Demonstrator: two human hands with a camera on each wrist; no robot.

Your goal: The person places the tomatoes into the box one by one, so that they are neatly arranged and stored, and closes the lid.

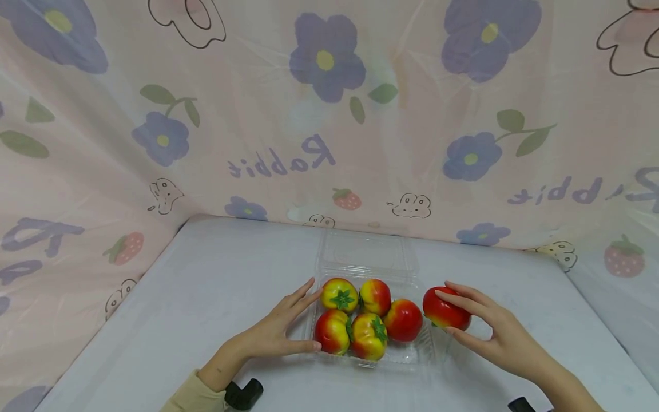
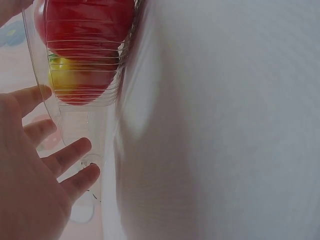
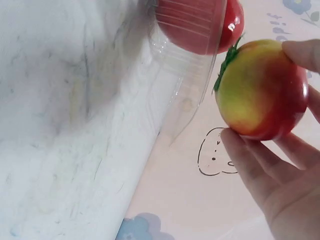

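A clear plastic clamshell box (image 1: 427,355) sits on the white table with its lid (image 1: 368,254) laid back. Inside are several red-and-yellow tomatoes (image 1: 404,320), some showing green leafy tops. My right hand (image 1: 501,337) grips another tomato (image 1: 447,309) between thumb and fingers, just off the box's right side. In the right wrist view this tomato (image 3: 262,90) is beside the box wall, its green top facing the box. My left hand (image 1: 275,332) is spread at the box's left side, fingers extended, fingertips (image 2: 45,92) at the clear rim.
The white table (image 1: 206,286) runs back to a hanging cloth (image 1: 386,143) printed with flowers, rabbits and strawberries, which also rises at both sides. A black wrist mount (image 1: 244,395) shows below the left hand, and part of another (image 1: 521,404) below the right.
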